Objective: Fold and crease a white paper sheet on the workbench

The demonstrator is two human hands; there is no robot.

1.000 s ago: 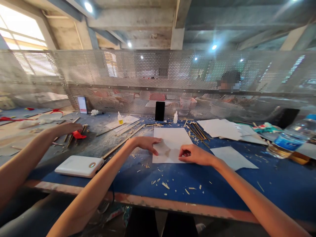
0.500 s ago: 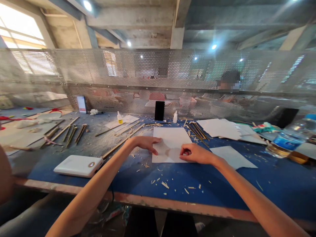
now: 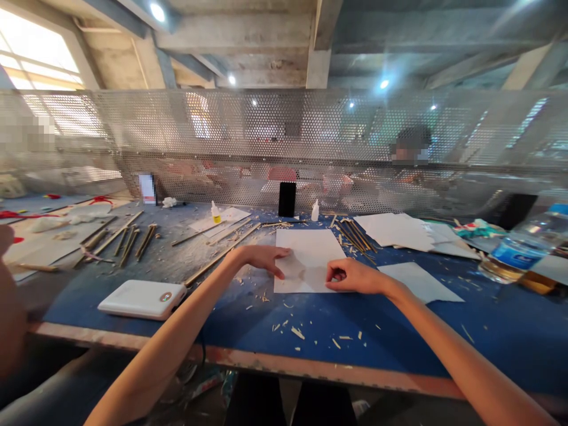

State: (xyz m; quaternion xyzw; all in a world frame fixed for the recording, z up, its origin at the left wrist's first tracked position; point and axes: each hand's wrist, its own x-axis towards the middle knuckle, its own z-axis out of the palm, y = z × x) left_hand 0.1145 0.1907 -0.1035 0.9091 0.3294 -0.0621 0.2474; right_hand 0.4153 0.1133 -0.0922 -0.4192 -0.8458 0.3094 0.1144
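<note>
A sheet of white paper (image 3: 313,248) lies flat on the blue tabletop in front of me. Resting on its left edge is my left hand (image 3: 268,259), open, with thumb and forefinger spread apart on the sheet. Over the lower right part of the same sheet, my right hand (image 3: 352,276) is closed, its fingers curled in toward the thumb and touching the paper. Whatever may be between those fingertips is too small or hidden to make out. Thin wooden sticks (image 3: 355,235) lie just beyond the sheet's right side.
A white power bank (image 3: 142,299) sits to the left. Behind the sheet stand a black phone (image 3: 287,199) and small glue bottles (image 3: 315,210). More paper (image 3: 394,232) and a water bottle (image 3: 517,254) are on the right. Wood shavings (image 3: 297,333) litter the table before a perforated metal screen (image 3: 248,130).
My right hand has shifted very slightly to the right on the sheet. My left hand stays in place. At the far left, another person's body has moved a little.
</note>
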